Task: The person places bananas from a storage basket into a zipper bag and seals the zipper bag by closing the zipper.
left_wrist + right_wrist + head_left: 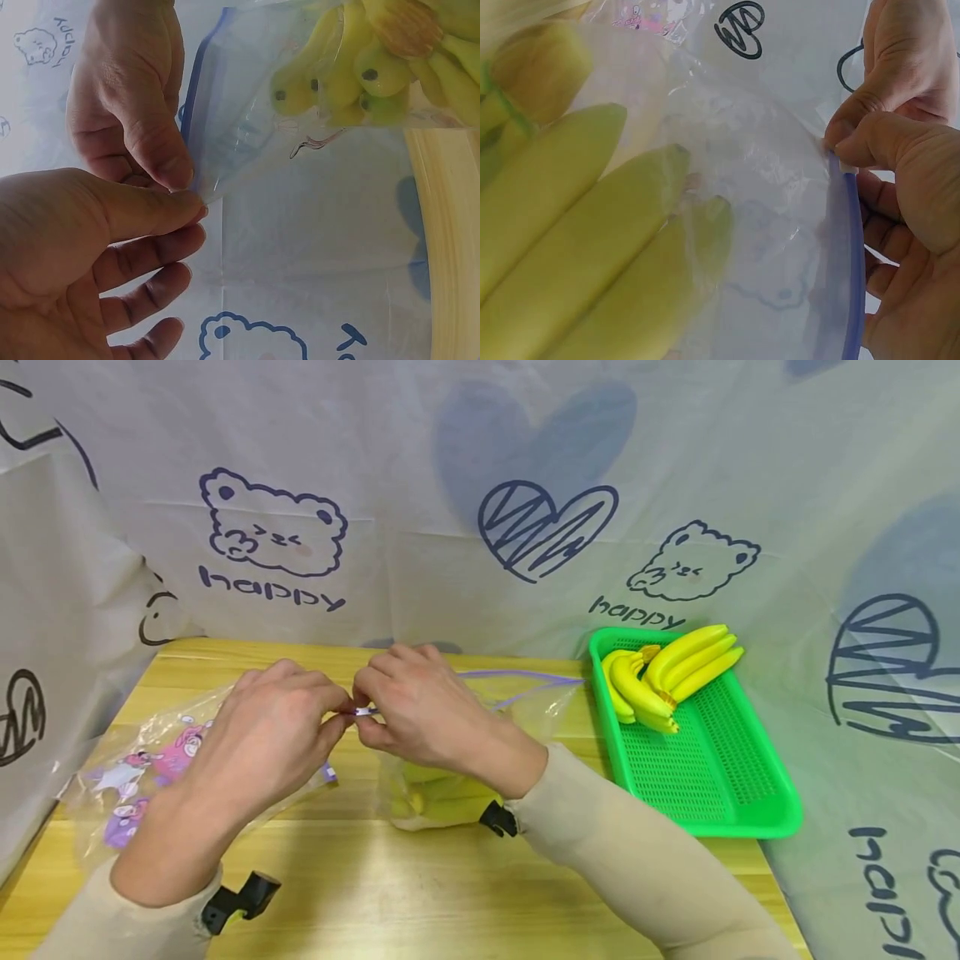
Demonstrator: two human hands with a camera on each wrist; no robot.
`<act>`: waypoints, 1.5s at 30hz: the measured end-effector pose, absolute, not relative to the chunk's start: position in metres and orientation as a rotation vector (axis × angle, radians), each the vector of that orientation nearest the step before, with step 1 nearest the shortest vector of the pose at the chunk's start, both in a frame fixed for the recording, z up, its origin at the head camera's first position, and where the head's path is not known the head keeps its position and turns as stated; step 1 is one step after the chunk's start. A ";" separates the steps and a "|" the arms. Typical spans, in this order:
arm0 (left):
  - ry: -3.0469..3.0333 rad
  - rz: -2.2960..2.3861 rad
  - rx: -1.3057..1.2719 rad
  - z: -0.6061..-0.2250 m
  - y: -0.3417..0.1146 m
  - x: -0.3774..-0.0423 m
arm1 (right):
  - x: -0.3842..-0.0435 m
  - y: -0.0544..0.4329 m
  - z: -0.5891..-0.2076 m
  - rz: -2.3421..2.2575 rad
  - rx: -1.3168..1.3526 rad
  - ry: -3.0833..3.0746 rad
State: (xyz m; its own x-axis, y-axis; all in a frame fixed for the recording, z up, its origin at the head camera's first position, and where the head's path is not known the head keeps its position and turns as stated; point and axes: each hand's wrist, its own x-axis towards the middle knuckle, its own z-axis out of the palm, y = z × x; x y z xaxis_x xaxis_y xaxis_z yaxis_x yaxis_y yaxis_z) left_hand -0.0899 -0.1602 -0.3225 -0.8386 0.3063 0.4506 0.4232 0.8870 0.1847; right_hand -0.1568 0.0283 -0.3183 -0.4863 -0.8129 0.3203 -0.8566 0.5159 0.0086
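Observation:
A clear zip bag [540, 714] with bananas [442, 797] inside stands on the table between my hands. Its purple zip strip [853, 255] runs along the top edge. At the end of that strip, my left hand [262, 735] pinches the bag's corner between thumb and index finger. Right beside it, my right hand [427, 706] pinches the strip at the small white slider [847, 168], thumb on top. Both hands' fingertips meet there. In the left wrist view, more bananas' dark tips [370, 74] press against the plastic, and the left hand's other fingers are spread.
Another clear bag [135, 777] with pink and purple cartoon prints lies flat under my left forearm. To the right, a green plastic basket [780, 818] holds bananas [690, 664] at its far end. A printed cloth [420, 485] hangs behind the wooden table [390, 902].

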 end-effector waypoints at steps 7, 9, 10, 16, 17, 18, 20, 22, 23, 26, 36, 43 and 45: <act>-2.575 -0.367 -0.560 -0.325 -0.161 -0.090 | -0.161 0.027 -0.319 0.193 1.455 -2.463; -2.557 -0.360 -0.566 -0.326 -0.161 -0.090 | -0.161 0.028 -0.319 0.184 1.471 -2.453; -2.549 -0.357 -0.568 -0.326 -0.160 -0.090 | -0.161 0.029 -0.319 0.178 1.477 -2.446; -2.510 -0.349 -0.589 -0.328 -0.158 -0.091 | -0.162 0.035 -0.317 0.161 1.504 -2.416; -2.511 -0.354 -0.589 -0.328 -0.158 -0.090 | -0.162 0.037 -0.317 0.157 1.509 -2.410; -2.515 -0.359 -0.588 -0.328 -0.158 -0.090 | -0.162 0.038 -0.317 0.153 1.515 -2.404; -2.527 -0.373 -0.584 -0.329 -0.159 -0.090 | -0.162 0.041 -0.317 0.149 1.520 -2.397; -2.544 -0.387 -0.571 -0.329 -0.160 -0.089 | -0.163 0.045 -0.317 0.146 1.517 -2.397; -2.553 -0.396 -0.562 -0.330 -0.161 -0.089 | -0.163 0.047 -0.317 0.145 1.515 -2.399; -2.590 -0.417 -0.536 -0.330 -0.163 -0.088 | -0.165 0.051 -0.318 0.178 1.509 -2.410; -2.619 -0.473 -0.582 -0.333 -0.158 -0.089 | -0.166 0.051 -0.327 0.309 1.519 -2.406; -2.516 -0.449 -0.648 -0.336 -0.153 -0.091 | -0.164 0.048 -0.328 0.302 1.525 -2.357; -2.516 -0.448 -0.647 -0.336 -0.153 -0.091 | -0.163 0.048 -0.327 0.292 1.522 -2.367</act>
State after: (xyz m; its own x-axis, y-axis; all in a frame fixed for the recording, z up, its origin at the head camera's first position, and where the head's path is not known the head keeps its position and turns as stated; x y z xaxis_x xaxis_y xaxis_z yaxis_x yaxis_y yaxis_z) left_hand -0.0911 -0.1530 -0.3362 -0.7622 0.3572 0.5398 0.5216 0.8328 0.1855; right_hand -0.1627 0.0475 -0.3271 -0.3869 -0.8468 0.3650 -0.9101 0.4143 -0.0035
